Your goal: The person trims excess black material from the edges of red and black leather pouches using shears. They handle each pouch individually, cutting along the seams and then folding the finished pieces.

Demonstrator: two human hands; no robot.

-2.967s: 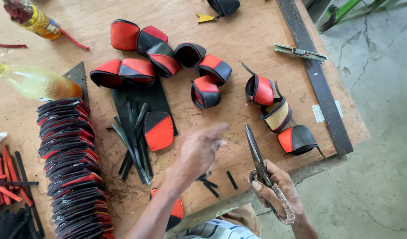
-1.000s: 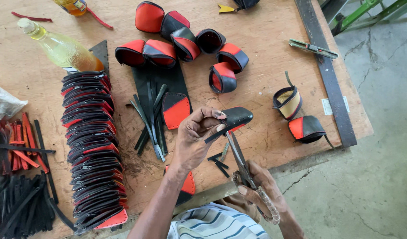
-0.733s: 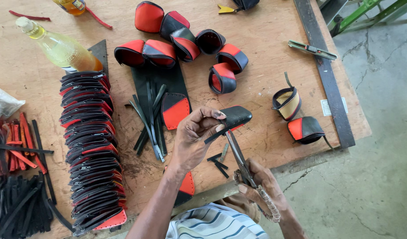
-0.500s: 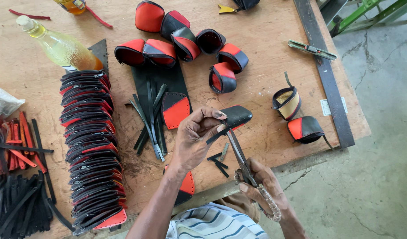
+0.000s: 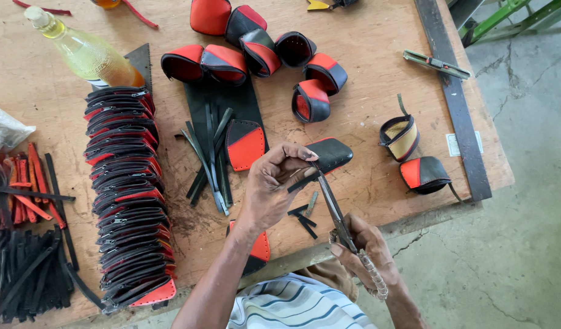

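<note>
My left hand [image 5: 274, 186] pinches a black and red pouch [image 5: 329, 153] by its edge, holding it just above the wooden table [image 5: 378, 67]. In my right hand [image 5: 366, 253] is a pair of scissors [image 5: 332, 204], blades pointing up at a black strip that hangs from the pouch beside my left fingers. Short black offcuts [image 5: 303, 216] lie on the table under the scissors. A flat black and red piece [image 5: 245, 144] rests just left of my left hand.
A long row of stacked flat zipped pieces [image 5: 125, 195] runs down the left. Several finished pouches [image 5: 256, 52] sit at the back, two more [image 5: 414, 155] at the right. A bottle of yellow liquid [image 5: 85, 55], black strips [image 5: 207, 155], red and black strips [image 5: 24, 237] and a metal ruler [image 5: 454, 97] are nearby.
Three seconds ago my left hand was reaching over the table with nothing in it; it now holds a pouch up. The scissors have come in against the pouch's strip.
</note>
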